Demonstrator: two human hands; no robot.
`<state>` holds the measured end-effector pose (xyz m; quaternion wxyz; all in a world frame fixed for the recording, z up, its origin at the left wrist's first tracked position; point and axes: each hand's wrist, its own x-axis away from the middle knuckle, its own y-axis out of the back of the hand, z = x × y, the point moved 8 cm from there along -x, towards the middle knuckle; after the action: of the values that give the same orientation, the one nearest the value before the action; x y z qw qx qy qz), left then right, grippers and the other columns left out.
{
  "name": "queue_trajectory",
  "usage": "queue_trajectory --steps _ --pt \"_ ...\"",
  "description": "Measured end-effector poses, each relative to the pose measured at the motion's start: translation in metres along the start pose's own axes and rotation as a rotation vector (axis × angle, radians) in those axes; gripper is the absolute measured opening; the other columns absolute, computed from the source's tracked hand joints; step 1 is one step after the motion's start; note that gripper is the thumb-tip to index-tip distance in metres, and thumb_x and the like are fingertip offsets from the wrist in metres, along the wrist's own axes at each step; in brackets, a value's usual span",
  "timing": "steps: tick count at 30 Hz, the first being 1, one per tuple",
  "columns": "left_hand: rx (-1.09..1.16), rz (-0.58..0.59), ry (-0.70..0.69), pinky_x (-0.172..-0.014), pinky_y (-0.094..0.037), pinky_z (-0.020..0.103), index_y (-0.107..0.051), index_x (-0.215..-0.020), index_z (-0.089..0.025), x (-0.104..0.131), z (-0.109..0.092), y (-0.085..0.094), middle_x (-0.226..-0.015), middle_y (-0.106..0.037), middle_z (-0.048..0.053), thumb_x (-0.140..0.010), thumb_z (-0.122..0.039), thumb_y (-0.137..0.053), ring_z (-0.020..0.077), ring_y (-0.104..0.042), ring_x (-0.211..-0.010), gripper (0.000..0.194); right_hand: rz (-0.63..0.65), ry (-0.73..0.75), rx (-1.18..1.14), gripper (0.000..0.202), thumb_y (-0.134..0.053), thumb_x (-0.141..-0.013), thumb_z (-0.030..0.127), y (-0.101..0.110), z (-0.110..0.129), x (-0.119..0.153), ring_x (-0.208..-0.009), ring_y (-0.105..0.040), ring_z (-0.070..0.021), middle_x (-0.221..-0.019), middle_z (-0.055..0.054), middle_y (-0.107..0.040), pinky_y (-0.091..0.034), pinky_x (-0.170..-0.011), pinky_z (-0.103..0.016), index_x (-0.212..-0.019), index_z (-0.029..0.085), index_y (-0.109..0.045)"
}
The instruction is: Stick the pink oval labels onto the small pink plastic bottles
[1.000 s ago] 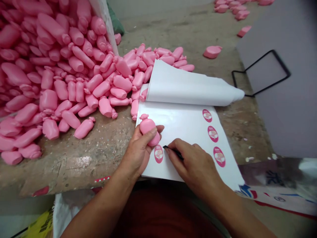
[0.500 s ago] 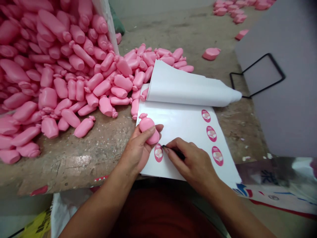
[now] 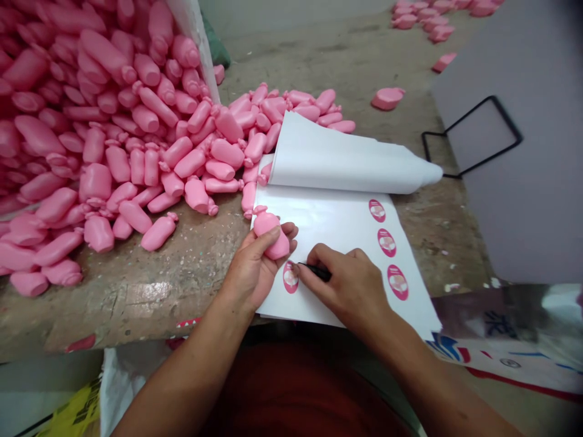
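At far left, the pile of bottles (image 3: 182, 145) slopes loosely onto the worktable (image 3: 150, 273); a knock from the left forearm could set some rolling. Next, the left hand (image 3: 248, 267) grips a pink bottle (image 3: 272, 235), thumb across its front and fingers behind and beside it. The bottle is above the left part of the white sheet (image 3: 323, 218), just beyond the lone oval label (image 3: 290, 277). Its surface looks smooth, so a slack thumb could let it slip or turn in the grip. The right hand (image 3: 350, 282) is closed around a slim black tool (image 3: 320, 272), with the fingertips at the label's right edge. Too steep or hard a push could crease or tear the label; whether the tool tip touches it cannot be told, as the fingers hide the tip. The sheet could slide, since no hand visibly clamps it flat. The folded pages (image 3: 355, 161) beyond could spring back over the label and the three labels at right (image 3: 387, 243) if their fold is loose. Orientation of the held bottle: the knobbed neck points away from the person and slightly left, the base points toward the person and right, and the long axis runs diagonally between them.
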<state>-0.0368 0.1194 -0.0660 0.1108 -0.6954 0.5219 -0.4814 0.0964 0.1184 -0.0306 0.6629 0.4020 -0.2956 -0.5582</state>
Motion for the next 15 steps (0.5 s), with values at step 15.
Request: queue_trajectory --steps 15 --pt "-0.144 0.200 0.157 -0.064 -0.052 0.020 -0.065 -0.114 -0.016 0.045 0.022 -0.022 -0.086 -0.064 0.002 -0.097 -0.053 -0.048 0.0098 -0.062 -0.071 0.044 0.142 -0.168 -0.822 0.023 -0.072 -0.072 0.040 0.039 0.000 0.000 -0.055 -0.052 -0.0121 -0.060 0.001 -0.061 -0.039 -0.050 -0.024 -0.064 0.021 -0.062"
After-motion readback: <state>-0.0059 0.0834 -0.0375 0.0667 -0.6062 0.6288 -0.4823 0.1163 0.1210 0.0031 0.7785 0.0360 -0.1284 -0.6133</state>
